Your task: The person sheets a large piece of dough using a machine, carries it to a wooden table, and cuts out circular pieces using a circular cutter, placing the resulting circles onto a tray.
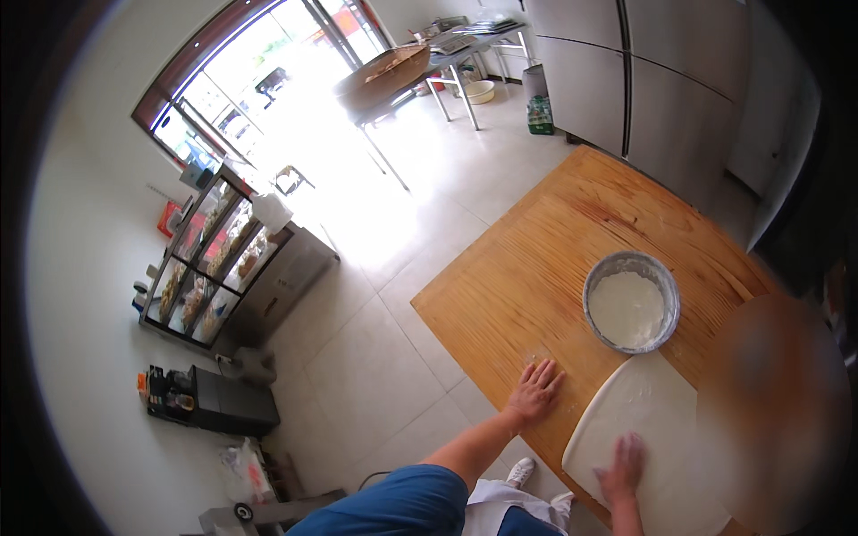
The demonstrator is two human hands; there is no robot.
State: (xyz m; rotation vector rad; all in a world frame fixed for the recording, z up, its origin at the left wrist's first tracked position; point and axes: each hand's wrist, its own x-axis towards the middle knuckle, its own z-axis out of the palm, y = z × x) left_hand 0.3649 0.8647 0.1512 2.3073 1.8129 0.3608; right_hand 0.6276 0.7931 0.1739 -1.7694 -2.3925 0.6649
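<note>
Dough (659, 420) under right hand (623, 469), on the table (514, 286).
Right hand nearer; I read it flat, unclenched, gripping nothing. Left hand (536, 393) spread on wood, left of dough; long axis unclear, blur hides one side.

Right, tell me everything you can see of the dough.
The dough is a broad, pale, smooth-looking sheet with a rounded left edge, lying flat on the wooden table. Its top end reaches the round bowl, contact unclear. The right hand appears to rest on its lower left. Blur hides its right side.
</note>
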